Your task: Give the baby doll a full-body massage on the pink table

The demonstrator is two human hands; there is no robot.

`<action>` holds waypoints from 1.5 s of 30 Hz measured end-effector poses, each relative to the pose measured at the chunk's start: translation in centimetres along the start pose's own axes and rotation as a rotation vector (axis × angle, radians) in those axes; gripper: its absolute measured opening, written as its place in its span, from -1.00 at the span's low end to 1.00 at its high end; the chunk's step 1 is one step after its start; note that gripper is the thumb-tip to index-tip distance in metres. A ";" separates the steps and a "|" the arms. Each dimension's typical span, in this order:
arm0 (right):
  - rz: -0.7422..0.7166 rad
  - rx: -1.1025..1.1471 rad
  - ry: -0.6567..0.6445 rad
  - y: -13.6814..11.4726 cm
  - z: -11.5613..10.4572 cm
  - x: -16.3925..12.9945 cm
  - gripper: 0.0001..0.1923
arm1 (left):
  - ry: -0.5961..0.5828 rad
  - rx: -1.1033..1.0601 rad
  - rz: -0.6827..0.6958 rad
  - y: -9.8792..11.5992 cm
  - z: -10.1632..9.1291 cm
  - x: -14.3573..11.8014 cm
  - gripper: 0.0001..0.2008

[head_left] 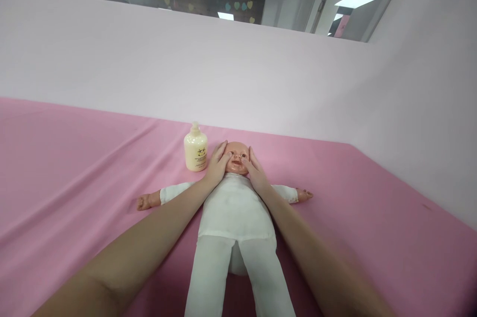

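On the pink cloth [74, 168] that covers the table, a baby doll [234, 207] lies on its back, head toward the far wall and legs pointing near, dressed in a white suit with both arms spread out to the sides. The person's left hand [218, 165] rests flat against the left side of the doll's head, fingers spread and laid along the cheek and temple. The right hand [255, 170] does the same on the right side, fingers stretched out against the other cheek. Both hands are unclenched, cupping the head between them rather than gripping it, and both forearms reach out from the near edge on either side of the doll's body.

Just left of the doll's head, close beside the left hand, stands a squat cream bottle [196, 150], upright, with a narrow cap on top and a small printed label on its front. It looks filled with a pale yellowish liquid. Behind the table rises a plain pale partition [186, 68].
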State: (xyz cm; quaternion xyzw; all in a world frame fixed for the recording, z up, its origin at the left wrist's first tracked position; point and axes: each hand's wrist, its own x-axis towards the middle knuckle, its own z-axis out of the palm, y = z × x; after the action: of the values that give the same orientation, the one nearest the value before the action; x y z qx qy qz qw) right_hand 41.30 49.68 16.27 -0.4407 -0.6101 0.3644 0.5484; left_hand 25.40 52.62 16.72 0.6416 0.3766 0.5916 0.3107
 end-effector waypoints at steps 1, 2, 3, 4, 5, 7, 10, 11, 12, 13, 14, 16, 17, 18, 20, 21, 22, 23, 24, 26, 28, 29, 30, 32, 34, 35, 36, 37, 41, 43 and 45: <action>-0.013 -0.033 -0.002 -0.4 0.0 -0.2 -0.15 | -0.011 0.007 0.019 0.0 -0.1 0.0 -0.48; -0.032 -0.072 -0.006 -0.9 0.0 -0.3 -0.18 | -0.024 0.016 0.046 0.1 -0.1 -0.1 -0.49; -0.057 -0.112 -0.009 -1.3 0.0 -0.5 -0.22 | -0.041 0.026 0.078 0.1 -0.2 -0.2 -0.51; -0.081 -0.150 -0.011 -1.6 0.0 -0.6 -0.25 | -0.060 0.038 0.111 0.3 -0.3 -0.2 -0.52; -0.094 -0.178 -0.012 -1.8 0.0 -0.7 -0.27 | -0.077 0.052 0.141 0.4 -0.4 -0.3 -0.53; -0.095 -0.206 -0.012 -2.1 0.0 -0.8 -0.28 | -0.101 0.080 0.183 0.6 -0.5 -0.3 -0.55; -0.101 -0.219 -0.016 -2.1 0.0 -0.8 -0.26 | -0.105 0.098 0.196 0.8 -0.4 -0.4 -0.54; -0.105 -0.221 -0.017 -2.1 0.1 -0.8 -0.25 | -0.101 0.096 0.188 0.8 -0.3 -0.4 -0.53; -0.108 -0.221 -0.017 -2.1 0.1 -0.8 -0.25 | -0.095 0.091 0.173 0.7 -0.3 -0.3 -0.52; -0.111 -0.221 -0.016 -2.0 0.1 -0.7 -0.25 | -0.084 0.085 0.151 0.6 -0.2 -0.3 -0.51; -0.113 -0.220 -0.014 -2.0 0.1 -0.7 -0.25 | -0.070 0.080 0.122 0.5 -0.1 -0.3 -0.49; -0.113 -0.217 -0.011 -2.0 0.1 -0.7 -0.25 | -0.040 0.077 0.059 0.4 0.0 -0.3 -0.47; -0.112 -0.214 -0.010 -1.9 0.1 -0.7 -0.25 | -0.033 0.078 0.035 0.4 0.1 -0.3 -0.46; -0.110 -0.210 -0.010 -1.9 0.1 -0.7 -0.25 | -0.031 0.080 0.021 0.5 0.1 -0.3 -0.45; -0.101 -0.205 -0.009 -1.9 0.1 -0.7 -0.24 | -0.038 0.089 0.021 0.6 0.1 -0.3 -0.41; -0.098 -0.206 -0.009 -1.8 0.2 -0.7 -0.23 | -0.044 0.099 0.027 0.7 0.1 -0.3 -0.37; -0.096 -0.208 -0.009 -1.8 0.2 -0.7 -0.23 | -0.048 0.108 0.034 0.7 0.1 -0.3 -0.34; -0.095 -0.209 -0.010 -1.8 0.2 -0.7 -0.22 | -0.050 0.114 0.040 0.8 0.1 -0.3 -0.31; -0.096 -0.210 -0.012 -1.8 0.2 -0.7 -0.22 | -0.052 0.114 0.045 0.8 0.0 -0.3 -0.30; -0.106 -0.208 -0.016 -1.8 0.2 -0.7 -0.23 | -0.056 0.092 0.050 0.7 0.0 -0.3 -0.33; -0.117 -0.208 -0.018 -1.8 0.2 -0.7 -0.25 | -0.057 0.054 0.040 0.6 0.0 -0.2 -0.37; -0.122 -0.211 -0.018 -1.8 0.1 -0.7 -0.26 | -0.062 0.036 0.031 0.6 -0.1 -0.2 -0.38; -0.127 -0.214 -0.019 -1.8 0.1 -0.7 -0.27 | -0.067 0.019 0.022 0.6 -0.1 -0.2 -0.39; -0.127 -0.210 -0.022 -1.8 0.2 -0.8 -0.26 | -0.080 -0.012 0.005 0.6 -0.1 -0.1 -0.40; -0.089 -0.172 -0.023 -1.9 0.2 -0.8 -0.23 | -0.084 -0.047 -0.012 0.7 -0.1 -0.1 -0.40; -0.054 -0.144 -0.023 -2.0 0.2 -0.8 -0.19 | -0.082 -0.066 -0.024 0.8 -0.1 -0.1 -0.41; -0.013 -0.116 -0.021 -2.0 0.3 -0.8 -0.16 | -0.075 -0.085 -0.038 0.7 -0.1 -0.1 -0.42; 0.026 -0.093 -0.017 -2.1 0.3 -0.8 -0.12 | -0.068 -0.105 -0.053 0.7 -0.1 -0.1 -0.43; 0.089 -0.075 0.009 -2.2 0.4 -0.8 -0.09 | -0.067 -0.173 -0.102 0.3 -0.1 0.1 -0.44; 0.086 -0.077 0.016 -2.1 0.4 -0.8 -0.10 | -0.071 -0.187 -0.114 0.1 -0.1 0.2 -0.42; 0.077 -0.074 0.015 -2.0 0.4 -0.8 -0.11 | -0.071 -0.193 -0.119 -0.1 -0.1 0.3 -0.41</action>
State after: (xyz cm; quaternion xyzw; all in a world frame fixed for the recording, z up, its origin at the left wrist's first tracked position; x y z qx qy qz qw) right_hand 40.68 48.25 17.83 -0.4865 -0.6018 0.3589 0.5218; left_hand 25.30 52.87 16.80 0.6057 0.3443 0.5826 0.4185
